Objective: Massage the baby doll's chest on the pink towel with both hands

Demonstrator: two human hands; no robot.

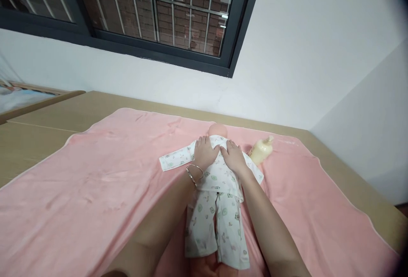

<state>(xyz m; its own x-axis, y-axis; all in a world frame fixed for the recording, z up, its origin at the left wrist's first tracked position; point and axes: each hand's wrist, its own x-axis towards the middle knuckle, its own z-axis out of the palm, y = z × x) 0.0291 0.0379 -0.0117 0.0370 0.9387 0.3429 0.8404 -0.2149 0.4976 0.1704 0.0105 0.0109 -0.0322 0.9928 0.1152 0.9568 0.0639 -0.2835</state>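
Note:
A baby doll (218,130) in white printed clothes lies on a pink blanket (95,175), its head toward the wall. No facial features show on the bit of head in sight. My left hand (205,153) lies flat on the left of the doll's printed top (219,179), fingers stretched toward its shoulder; a bracelet (195,174) circles that wrist. On the other side of the top rests my right hand (233,156), also flat, its thumb close to the left one. The printed trousers (202,226) cover the doll's legs between my forearms.
A pale yellow bottle (262,150) lies tilted on the blanket by the doll's right-hand sleeve. Beneath the blanket is a wooden surface (41,117) that meets the white wall (280,73). Above it, a dark-framed window (159,52) has metal bars.

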